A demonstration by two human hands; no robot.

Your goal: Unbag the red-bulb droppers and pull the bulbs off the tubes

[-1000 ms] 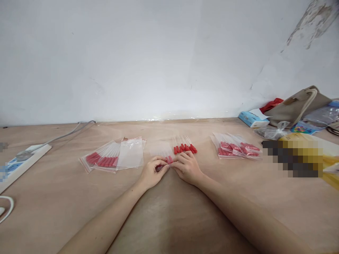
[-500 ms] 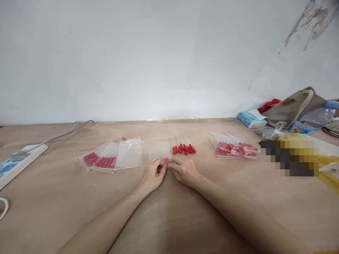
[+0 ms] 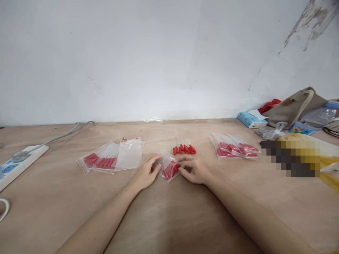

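A clear zip bag [image 3: 166, 160] lies on the table between my hands, with several red-ended sticks [image 3: 172, 170] inside it. My right hand [image 3: 194, 170] pinches the bag's right edge between thumb and fingers. On the other side, my left hand [image 3: 147, 172] has its thumb and forefinger apart, fingertips by the bag's upper left corner. Just beyond the bag lies a loose group of thin pale sticks with red ends [image 3: 184, 149]. Left of my hands are fanned filled bags [image 3: 106, 162] and flat zip bags [image 3: 129, 153] that look unfilled.
More filled bags [image 3: 233, 148] overlap at the right. Further right are a blue box [image 3: 251, 119], a grey-brown handbag [image 3: 293, 106], crumpled clear plastic [image 3: 272, 132] and yellow packaging [image 3: 293, 139]. A power strip [image 3: 23, 164] with a cable lies at left.
My hands have moved apart from their pinch together at the middle. The filled bag has turned, lies nearer me and now shows its red ends plainly.
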